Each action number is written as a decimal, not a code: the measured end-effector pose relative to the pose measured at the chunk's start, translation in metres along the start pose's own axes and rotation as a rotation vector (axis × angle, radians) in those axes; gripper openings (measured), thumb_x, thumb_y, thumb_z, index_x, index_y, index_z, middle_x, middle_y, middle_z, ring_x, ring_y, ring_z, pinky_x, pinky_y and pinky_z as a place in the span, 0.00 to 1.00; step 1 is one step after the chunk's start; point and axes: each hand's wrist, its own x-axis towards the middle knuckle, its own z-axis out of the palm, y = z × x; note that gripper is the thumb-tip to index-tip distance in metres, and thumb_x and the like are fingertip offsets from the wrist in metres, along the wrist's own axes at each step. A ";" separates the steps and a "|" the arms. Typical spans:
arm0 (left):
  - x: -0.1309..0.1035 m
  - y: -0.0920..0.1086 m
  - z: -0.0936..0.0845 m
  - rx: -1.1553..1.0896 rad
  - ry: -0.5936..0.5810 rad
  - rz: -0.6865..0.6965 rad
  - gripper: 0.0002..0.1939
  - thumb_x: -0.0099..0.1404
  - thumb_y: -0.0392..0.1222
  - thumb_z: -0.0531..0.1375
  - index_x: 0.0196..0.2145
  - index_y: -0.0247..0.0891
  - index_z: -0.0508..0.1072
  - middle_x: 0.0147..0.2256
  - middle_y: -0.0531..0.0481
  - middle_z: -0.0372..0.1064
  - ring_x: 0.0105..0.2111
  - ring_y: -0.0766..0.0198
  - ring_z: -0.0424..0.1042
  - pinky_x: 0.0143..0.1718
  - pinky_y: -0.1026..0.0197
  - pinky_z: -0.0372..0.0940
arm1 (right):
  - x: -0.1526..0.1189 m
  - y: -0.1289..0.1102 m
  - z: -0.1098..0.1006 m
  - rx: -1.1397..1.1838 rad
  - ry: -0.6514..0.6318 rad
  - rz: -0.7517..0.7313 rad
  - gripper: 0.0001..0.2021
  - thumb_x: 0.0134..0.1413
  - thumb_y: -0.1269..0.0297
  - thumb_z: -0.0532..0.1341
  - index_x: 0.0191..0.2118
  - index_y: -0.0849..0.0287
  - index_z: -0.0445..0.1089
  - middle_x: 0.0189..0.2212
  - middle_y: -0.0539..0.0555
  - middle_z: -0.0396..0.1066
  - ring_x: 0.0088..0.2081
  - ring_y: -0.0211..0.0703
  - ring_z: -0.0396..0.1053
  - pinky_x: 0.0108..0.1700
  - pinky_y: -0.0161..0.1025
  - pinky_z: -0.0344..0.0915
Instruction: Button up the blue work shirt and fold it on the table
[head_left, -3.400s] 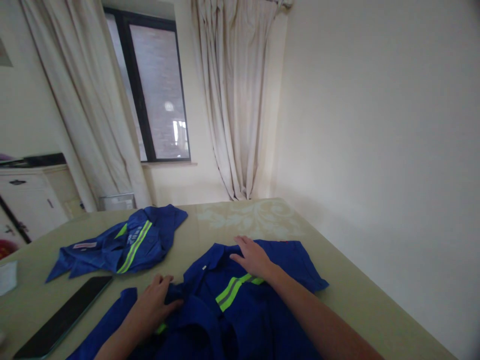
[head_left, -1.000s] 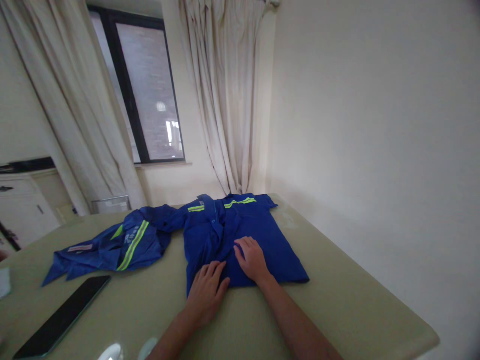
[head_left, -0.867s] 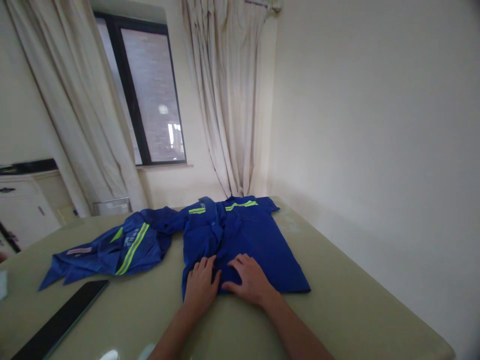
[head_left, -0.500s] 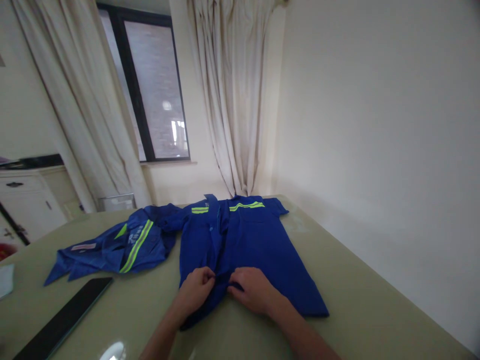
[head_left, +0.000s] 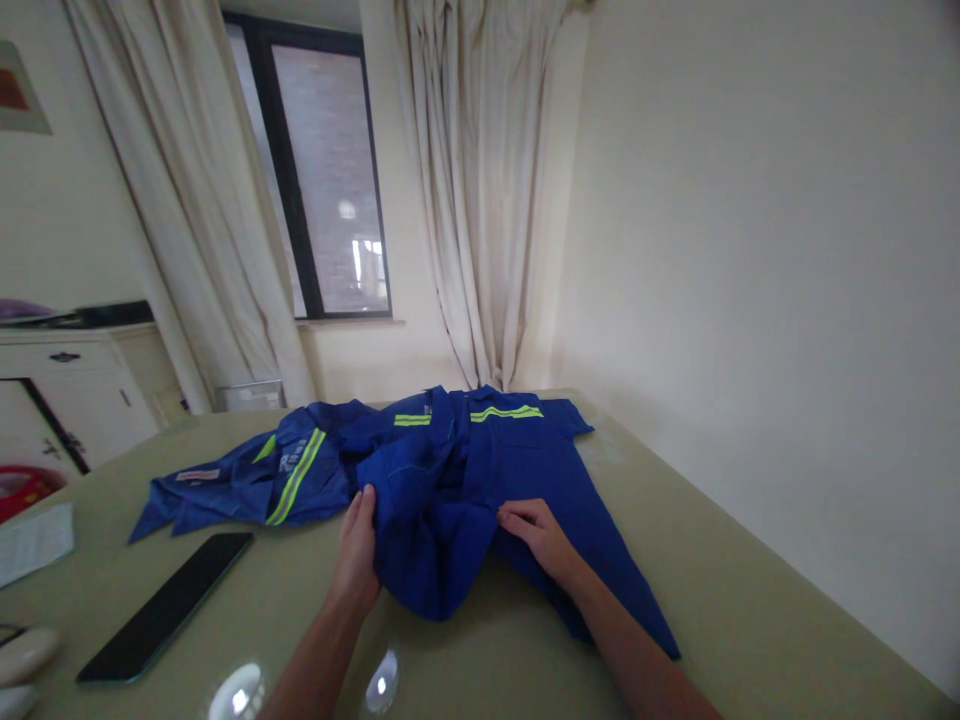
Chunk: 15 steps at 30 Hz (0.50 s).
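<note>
A blue work shirt (head_left: 517, 465) with yellow-green reflective stripes lies on the table, collar at the far end. Its left front panel is lifted and bunched near me. My left hand (head_left: 357, 550) is closed on the outer side of that panel, thumb on top. The front edge of the cloth is pinched in the fingers of my right hand (head_left: 541, 535), with the shirt's right half spread flat beside it. To the left lies a second blue garment (head_left: 247, 485), crumpled, with a reflective stripe and white lettering; it touches the shirt.
A long flat black object (head_left: 169, 605) rests on the pale green table (head_left: 750, 610) at the left. Beyond it are a sheet of paper (head_left: 37, 542) and a whitish rounded object (head_left: 26, 655). A wall (head_left: 787, 300) runs along the table's right side; curtains (head_left: 495, 200) hang behind.
My left hand has moved left and raised the shirt's left front panel, which now bunches up. My right hand has shifted slightly right and up. The view has turned a little left.
</note>
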 end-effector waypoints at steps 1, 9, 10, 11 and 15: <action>-0.003 0.002 0.000 0.000 0.003 -0.005 0.19 0.71 0.52 0.59 0.56 0.43 0.73 0.47 0.45 0.80 0.50 0.57 0.78 0.58 0.52 0.69 | 0.000 0.000 0.000 0.014 -0.002 0.005 0.22 0.57 0.46 0.62 0.22 0.58 0.75 0.19 0.47 0.64 0.26 0.40 0.61 0.32 0.36 0.57; -0.031 0.026 0.004 -0.063 -0.149 -0.157 0.22 0.65 0.44 0.68 0.55 0.37 0.73 0.40 0.43 0.82 0.38 0.55 0.83 0.47 0.54 0.77 | -0.014 -0.019 0.020 -0.203 -0.139 -0.015 0.23 0.57 0.41 0.63 0.42 0.57 0.80 0.32 0.53 0.75 0.31 0.42 0.68 0.34 0.37 0.63; -0.031 0.031 0.002 -0.092 -0.128 -0.163 0.22 0.65 0.42 0.67 0.56 0.38 0.73 0.40 0.44 0.83 0.38 0.56 0.83 0.47 0.54 0.77 | -0.018 -0.022 0.025 -0.282 -0.170 -0.041 0.27 0.51 0.39 0.67 0.47 0.56 0.79 0.37 0.54 0.75 0.35 0.44 0.70 0.38 0.38 0.65; -0.030 0.038 -0.001 -0.132 -0.107 -0.164 0.21 0.67 0.42 0.65 0.56 0.38 0.72 0.39 0.45 0.83 0.37 0.56 0.83 0.46 0.55 0.77 | -0.022 -0.025 0.030 -0.363 -0.210 -0.071 0.34 0.43 0.38 0.71 0.52 0.55 0.76 0.43 0.55 0.75 0.39 0.47 0.71 0.42 0.40 0.67; -0.019 0.068 -0.027 -0.363 -0.075 -0.223 0.15 0.73 0.42 0.54 0.52 0.39 0.76 0.31 0.49 0.82 0.35 0.56 0.83 0.45 0.55 0.78 | -0.034 -0.030 0.055 -0.597 -0.337 -0.143 0.43 0.42 0.38 0.72 0.62 0.55 0.68 0.52 0.59 0.71 0.52 0.56 0.69 0.56 0.47 0.65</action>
